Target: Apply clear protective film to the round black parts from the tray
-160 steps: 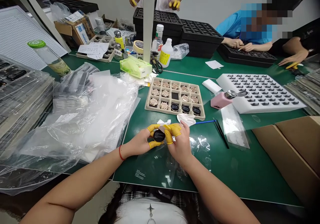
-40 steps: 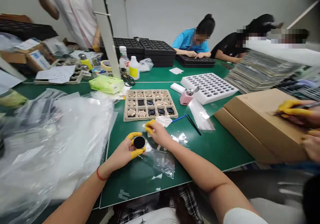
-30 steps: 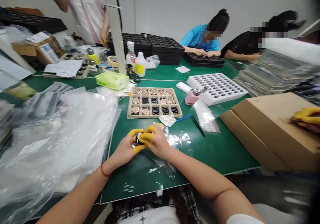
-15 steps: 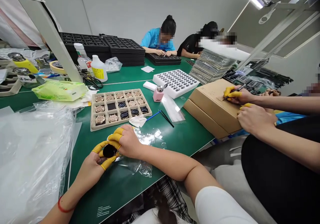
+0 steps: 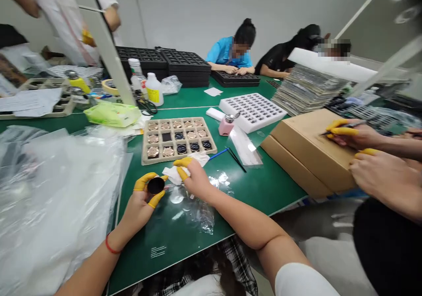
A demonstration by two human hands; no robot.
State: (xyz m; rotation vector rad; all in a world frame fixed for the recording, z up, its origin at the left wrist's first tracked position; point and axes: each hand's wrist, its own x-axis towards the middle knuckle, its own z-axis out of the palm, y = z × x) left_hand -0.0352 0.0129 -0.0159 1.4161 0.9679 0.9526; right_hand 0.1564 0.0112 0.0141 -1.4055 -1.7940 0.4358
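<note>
My left hand [image 5: 141,199], in yellow finger cots, grips a round black-faced watch part [image 5: 156,185] by its rim, the dark face toward me. Just right of it, my right hand [image 5: 195,177], also in yellow finger cots, pinches a crumpled white wipe [image 5: 174,175]. A gap separates the wipe from the black face. Beyond both hands lies a beige compartment tray [image 5: 145,155] holding rose-gold watch cases and dark round parts. Another white wipe [image 5: 200,158] lies at the tray's near edge, beside a blue stick [image 5: 218,153] and black tweezers [image 5: 238,160].
Clear plastic film [image 5: 202,214] lies by my right wrist, and a large plastic sheet [image 5: 59,208] covers the left side. A pink pump bottle [image 5: 226,125] stands before a white foam tray [image 5: 275,119]. At right, a co-worker's hand [image 5: 349,133] holds a pen over a cardboard box [image 5: 306,142].
My right hand has moved off the watch part, and the white wipe now shows in its fingers. The view has turned left, bringing another person in at the upper left.
</note>
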